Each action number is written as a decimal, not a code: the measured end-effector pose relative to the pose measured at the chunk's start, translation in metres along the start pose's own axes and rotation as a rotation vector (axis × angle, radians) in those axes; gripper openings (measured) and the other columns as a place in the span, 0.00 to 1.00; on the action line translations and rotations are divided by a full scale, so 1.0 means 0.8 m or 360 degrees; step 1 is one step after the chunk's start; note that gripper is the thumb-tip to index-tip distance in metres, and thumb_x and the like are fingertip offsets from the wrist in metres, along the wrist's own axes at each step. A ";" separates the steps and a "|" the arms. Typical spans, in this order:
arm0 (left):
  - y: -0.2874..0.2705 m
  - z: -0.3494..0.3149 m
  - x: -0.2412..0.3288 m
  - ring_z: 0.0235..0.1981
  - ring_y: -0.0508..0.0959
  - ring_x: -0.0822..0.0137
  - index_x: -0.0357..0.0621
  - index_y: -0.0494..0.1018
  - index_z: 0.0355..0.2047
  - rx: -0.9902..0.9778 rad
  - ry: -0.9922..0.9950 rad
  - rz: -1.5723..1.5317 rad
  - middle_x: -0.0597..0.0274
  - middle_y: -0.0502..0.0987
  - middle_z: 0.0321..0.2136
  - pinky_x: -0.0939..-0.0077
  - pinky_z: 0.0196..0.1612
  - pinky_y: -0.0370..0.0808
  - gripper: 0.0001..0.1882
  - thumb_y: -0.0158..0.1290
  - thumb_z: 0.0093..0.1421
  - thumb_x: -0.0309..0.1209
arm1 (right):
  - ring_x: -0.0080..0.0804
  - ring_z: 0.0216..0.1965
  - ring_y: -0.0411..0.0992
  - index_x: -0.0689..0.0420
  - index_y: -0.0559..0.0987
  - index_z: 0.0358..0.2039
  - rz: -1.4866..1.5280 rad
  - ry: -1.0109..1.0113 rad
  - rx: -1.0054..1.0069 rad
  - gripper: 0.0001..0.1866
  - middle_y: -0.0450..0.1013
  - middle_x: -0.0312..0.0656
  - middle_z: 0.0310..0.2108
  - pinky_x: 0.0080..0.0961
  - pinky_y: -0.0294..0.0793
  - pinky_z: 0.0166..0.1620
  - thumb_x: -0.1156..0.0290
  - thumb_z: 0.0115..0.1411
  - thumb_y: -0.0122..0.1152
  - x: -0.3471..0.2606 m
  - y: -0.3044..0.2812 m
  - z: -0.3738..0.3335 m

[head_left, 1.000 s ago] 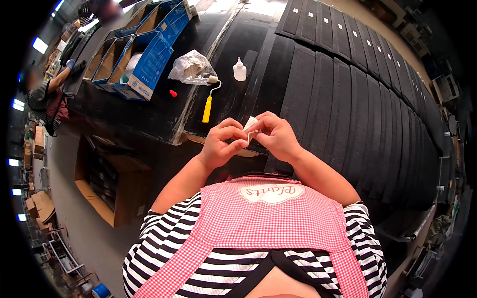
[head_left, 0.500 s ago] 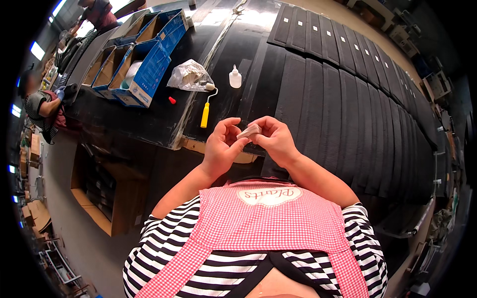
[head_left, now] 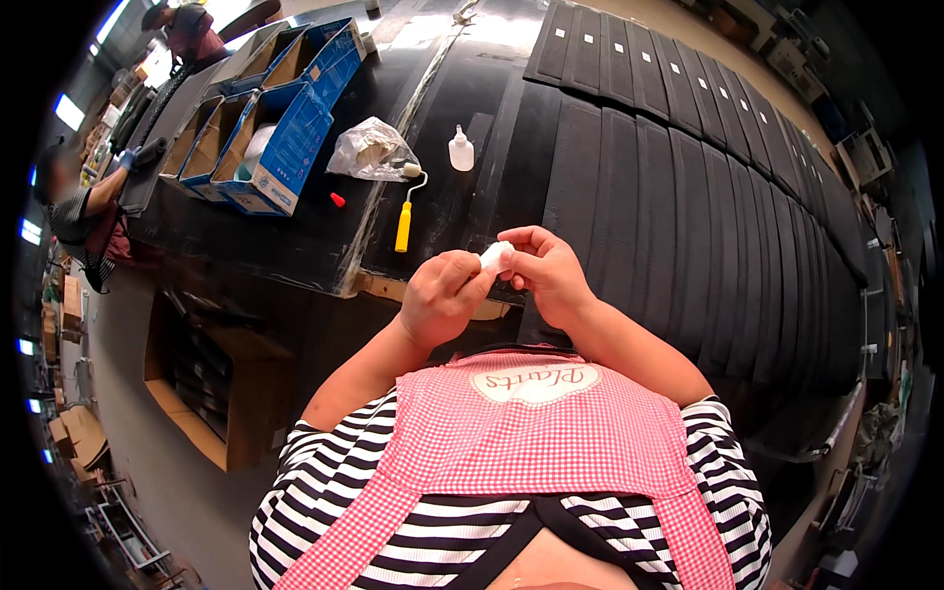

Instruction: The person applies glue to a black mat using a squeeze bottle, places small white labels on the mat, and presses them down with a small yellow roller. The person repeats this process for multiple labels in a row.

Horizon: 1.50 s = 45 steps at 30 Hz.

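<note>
Over the near edge of the black table, both hands meet in front of my apron. A small white bundle, perhaps a stack of labels, is between them; its exact kind is unclear. My left hand is closed, thumb and fingers pinching the bundle's left end. Its right end is gripped by the thumb and fingers of my right hand. Just beyond my left hand lies a small roller with a yellow handle. Farther off, a white squeeze bottle stands upright.
Overlapping black mats cover the table's right side, the far row bearing small white labels. At left are blue cardboard bins, a clear plastic bag and a red cap. An open carton stands below. A co-worker works at far left.
My left hand's fingers have closed in on the white bundle, which has turned and shows a brighter white side. The co-worker at left has shifted slightly.
</note>
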<state>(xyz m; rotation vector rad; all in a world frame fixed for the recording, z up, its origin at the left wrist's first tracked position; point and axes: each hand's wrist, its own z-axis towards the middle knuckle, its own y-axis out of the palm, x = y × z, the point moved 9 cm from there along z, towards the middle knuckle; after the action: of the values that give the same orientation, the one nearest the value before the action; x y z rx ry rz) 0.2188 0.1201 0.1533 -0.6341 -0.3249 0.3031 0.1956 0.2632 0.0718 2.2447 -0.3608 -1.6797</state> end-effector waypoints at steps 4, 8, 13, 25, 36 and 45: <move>0.023 -0.024 -0.037 0.42 0.78 0.63 0.43 0.76 0.46 -0.0029 -0.0617 -0.0608 0.60 0.75 0.42 0.70 0.44 0.78 0.20 0.67 0.55 0.32 | 0.21 0.36 0.75 0.62 0.74 0.48 -0.0220 -0.0266 0.0079 0.15 0.77 0.40 0.36 0.17 0.75 0.37 0.77 0.61 0.63 -0.023 -0.011 0.004; 0.075 -0.062 -0.075 0.54 0.74 0.66 0.39 0.62 0.62 -0.0225 -0.1554 -0.1777 0.56 0.73 0.53 0.70 0.59 0.71 0.35 0.65 0.60 0.36 | 0.22 0.39 0.75 0.61 0.75 0.45 -0.0540 -0.0380 -0.0043 0.13 0.77 0.38 0.37 0.20 0.76 0.45 0.80 0.59 0.62 -0.041 -0.013 0.008; 0.104 -0.053 -0.055 0.51 0.75 0.70 0.39 0.51 0.70 -0.0525 -0.1593 -0.2436 0.59 0.73 0.53 0.71 0.56 0.74 0.36 0.55 0.66 0.26 | 0.23 0.37 0.77 0.62 0.75 0.41 -0.0981 -0.0338 -0.0194 0.10 0.78 0.40 0.34 0.22 0.78 0.42 0.81 0.58 0.61 -0.039 0.019 0.007; 0.098 -0.142 -0.106 0.34 0.78 0.76 0.59 0.43 0.74 0.0051 -0.2036 -0.1946 0.56 0.78 0.44 0.80 0.40 0.77 0.37 0.42 0.70 0.20 | 0.23 0.34 0.76 0.62 0.76 0.46 -0.0732 -0.0040 0.0059 0.15 0.78 0.38 0.35 0.21 0.76 0.40 0.73 0.59 0.67 0.037 -0.017 0.112; 0.054 -0.207 -0.147 0.36 0.81 0.72 0.41 0.80 0.47 0.0068 -0.2096 -0.1551 0.60 0.80 0.43 0.79 0.41 0.77 0.13 0.46 0.70 0.22 | 0.44 0.49 0.76 0.58 0.73 0.53 -0.1331 -0.0610 0.0604 0.33 0.77 0.49 0.49 0.36 0.75 0.52 0.65 0.47 0.76 0.025 -0.055 0.310; 0.013 -0.168 -0.192 0.38 0.82 0.62 0.35 0.79 0.45 0.0172 -0.1827 -0.0454 0.55 0.78 0.42 0.75 0.41 0.78 0.11 0.55 0.64 0.23 | 0.32 0.40 0.79 0.58 0.74 0.51 -0.0518 -0.0305 0.0248 0.16 0.77 0.41 0.40 0.27 0.78 0.40 0.69 0.65 0.62 0.046 -0.053 0.282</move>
<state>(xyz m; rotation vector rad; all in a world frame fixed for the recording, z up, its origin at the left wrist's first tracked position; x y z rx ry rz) 0.1296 0.0007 0.0139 -0.2387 -1.4741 0.3838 -0.0103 0.2657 -0.0367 2.3608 -0.1809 -2.1073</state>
